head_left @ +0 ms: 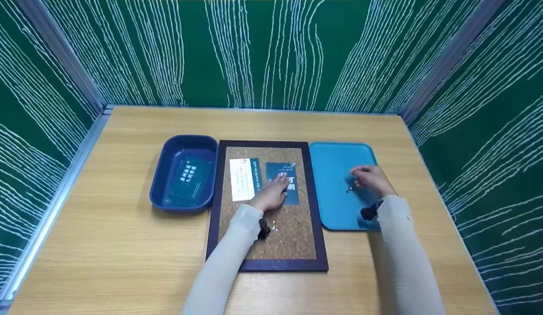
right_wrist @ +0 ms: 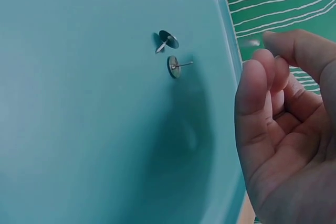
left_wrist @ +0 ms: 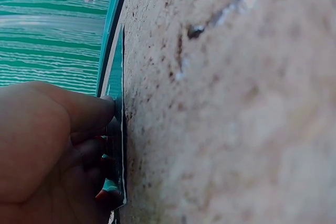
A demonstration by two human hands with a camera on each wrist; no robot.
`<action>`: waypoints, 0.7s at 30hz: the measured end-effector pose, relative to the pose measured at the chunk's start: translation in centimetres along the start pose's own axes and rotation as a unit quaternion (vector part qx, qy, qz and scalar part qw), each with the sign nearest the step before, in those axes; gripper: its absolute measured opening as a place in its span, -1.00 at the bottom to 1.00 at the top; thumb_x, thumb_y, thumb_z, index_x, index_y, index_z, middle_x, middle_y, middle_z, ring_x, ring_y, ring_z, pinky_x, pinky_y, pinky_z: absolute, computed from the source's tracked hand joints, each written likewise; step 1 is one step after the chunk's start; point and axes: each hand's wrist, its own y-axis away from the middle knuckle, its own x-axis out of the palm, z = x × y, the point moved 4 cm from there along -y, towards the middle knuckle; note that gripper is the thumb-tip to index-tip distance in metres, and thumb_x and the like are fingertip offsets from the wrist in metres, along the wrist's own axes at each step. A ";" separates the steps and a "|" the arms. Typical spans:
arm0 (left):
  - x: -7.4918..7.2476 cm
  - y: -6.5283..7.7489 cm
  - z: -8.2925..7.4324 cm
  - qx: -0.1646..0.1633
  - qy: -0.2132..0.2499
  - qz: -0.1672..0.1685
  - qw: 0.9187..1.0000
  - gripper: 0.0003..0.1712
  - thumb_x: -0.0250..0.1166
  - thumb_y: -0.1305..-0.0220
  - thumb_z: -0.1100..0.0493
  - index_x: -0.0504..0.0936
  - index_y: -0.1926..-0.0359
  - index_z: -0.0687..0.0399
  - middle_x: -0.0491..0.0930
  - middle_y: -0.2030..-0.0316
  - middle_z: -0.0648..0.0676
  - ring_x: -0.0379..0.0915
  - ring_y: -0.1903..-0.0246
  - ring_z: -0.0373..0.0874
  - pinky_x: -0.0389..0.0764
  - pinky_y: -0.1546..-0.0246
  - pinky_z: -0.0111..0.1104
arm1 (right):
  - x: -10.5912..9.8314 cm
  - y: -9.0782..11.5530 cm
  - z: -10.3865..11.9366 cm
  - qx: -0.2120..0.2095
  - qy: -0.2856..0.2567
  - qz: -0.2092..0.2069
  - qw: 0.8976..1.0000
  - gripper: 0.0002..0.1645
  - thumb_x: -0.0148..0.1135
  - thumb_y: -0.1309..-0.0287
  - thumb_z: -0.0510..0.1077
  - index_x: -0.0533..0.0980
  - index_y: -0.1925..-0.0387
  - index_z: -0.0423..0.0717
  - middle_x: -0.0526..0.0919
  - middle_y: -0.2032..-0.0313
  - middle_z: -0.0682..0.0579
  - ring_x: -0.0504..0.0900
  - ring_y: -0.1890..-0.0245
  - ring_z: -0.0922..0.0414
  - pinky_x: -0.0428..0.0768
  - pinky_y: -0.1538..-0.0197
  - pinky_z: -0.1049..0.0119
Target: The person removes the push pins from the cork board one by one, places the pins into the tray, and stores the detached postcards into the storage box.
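On the corkboard, my left hand rests with spread fingers on a dark green card with white lettering. The left wrist view shows the thumb against this card near the cork surface. A white card with a green strip lies to its left. Above the light-blue tray, my right hand pinches a small shiny thing, blurred, apparently a thumbtack. Two metal thumbtacks lie in the tray below the hand.
A dark blue bin holding green cards stands left of the corkboard. The board's dark frame borders the tray. Small whitish marks show on the cork's lower part. Green walls with white lines enclose the wooden table.
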 end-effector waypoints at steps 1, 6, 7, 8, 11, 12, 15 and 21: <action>0.0 0.0 0.0 0.001 0.000 0.000 1.000 -0.41 -0.10 -0.49 0.13 0.10 -0.47 0.13 -0.11 -0.51 0.10 -0.26 -0.51 -0.07 -0.16 -0.51 -0.17 | 0.0 0.0 0.0 0.001 0.000 0.000 1.000 -0.52 0.06 -0.35 0.09 0.45 -0.07 -0.20 0.51 0.15 -0.02 0.56 0.33 0.25 0.61 0.14 0.42; 0.0 0.0 -0.1 0.003 -0.004 0.000 1.000 -0.41 -0.10 -0.50 0.14 0.09 -0.47 0.14 -0.11 -0.51 0.11 -0.25 -0.51 -0.06 -0.15 -0.51 -0.18 | -0.1 0.0 -0.1 0.005 0.000 -0.004 1.000 -0.52 0.07 -0.35 0.08 0.44 -0.08 -0.20 0.51 0.16 0.00 0.57 0.34 0.25 0.61 0.17 0.44; 0.0 0.0 -0.1 0.003 -0.004 0.001 1.000 -0.41 -0.10 -0.50 0.14 0.09 -0.47 0.15 -0.11 -0.51 0.11 -0.26 -0.51 -0.06 -0.15 -0.51 -0.19 | -0.1 -0.1 -0.1 0.004 -0.003 -0.005 1.000 -0.51 0.08 -0.35 0.08 0.44 -0.08 -0.21 0.52 0.17 0.00 0.57 0.35 0.25 0.62 0.18 0.44; 0.0 0.0 -0.1 0.002 -0.004 0.001 1.000 -0.41 -0.10 -0.50 0.14 0.09 -0.47 0.15 -0.11 -0.51 0.11 -0.25 -0.51 -0.07 -0.14 -0.51 -0.19 | -0.2 0.0 0.0 0.004 -0.004 -0.005 1.000 -0.52 0.08 -0.35 0.07 0.44 -0.07 -0.22 0.52 0.19 0.01 0.57 0.36 0.26 0.62 0.19 0.45; 0.0 -0.1 -0.1 -0.003 0.000 0.004 1.000 -0.41 -0.10 -0.50 0.14 0.09 -0.47 0.14 -0.12 -0.51 0.10 -0.27 -0.51 -0.09 -0.15 -0.51 -0.22 | -0.3 0.0 0.0 0.005 -0.004 -0.005 1.000 -0.51 0.07 -0.35 0.06 0.43 -0.09 -0.23 0.52 0.19 0.01 0.56 0.36 0.25 0.62 0.19 0.45; 0.0 -0.1 0.0 -0.004 0.001 0.005 1.000 -0.41 -0.11 -0.50 0.14 0.08 -0.47 0.13 -0.12 -0.51 0.09 -0.28 -0.51 -0.09 -0.15 -0.51 -0.23 | -0.3 0.0 0.1 0.004 -0.003 -0.005 1.000 -0.51 0.07 -0.36 0.06 0.43 -0.09 -0.24 0.51 0.18 0.00 0.56 0.36 0.24 0.62 0.19 0.45; 0.0 -0.1 0.0 -0.005 0.002 0.005 1.000 -0.41 -0.10 -0.49 0.14 0.09 -0.47 0.13 -0.12 -0.51 0.09 -0.28 -0.51 -0.09 -0.16 -0.51 -0.23 | -0.5 0.0 0.0 0.011 0.002 -0.008 1.000 -0.50 0.05 -0.36 0.08 0.43 -0.11 -0.21 0.50 0.14 -0.02 0.56 0.32 0.22 0.62 0.17 0.45; 0.0 -0.1 0.0 -0.002 0.001 0.003 1.000 -0.41 -0.09 -0.49 0.14 0.10 -0.47 0.14 -0.10 -0.51 0.11 -0.26 -0.51 -0.07 -0.14 -0.51 -0.20 | -0.7 0.1 0.1 0.015 -0.006 -0.012 1.000 -0.44 0.02 -0.37 0.13 0.40 -0.17 -0.18 0.50 0.13 -0.03 0.58 0.29 0.22 0.62 0.14 0.46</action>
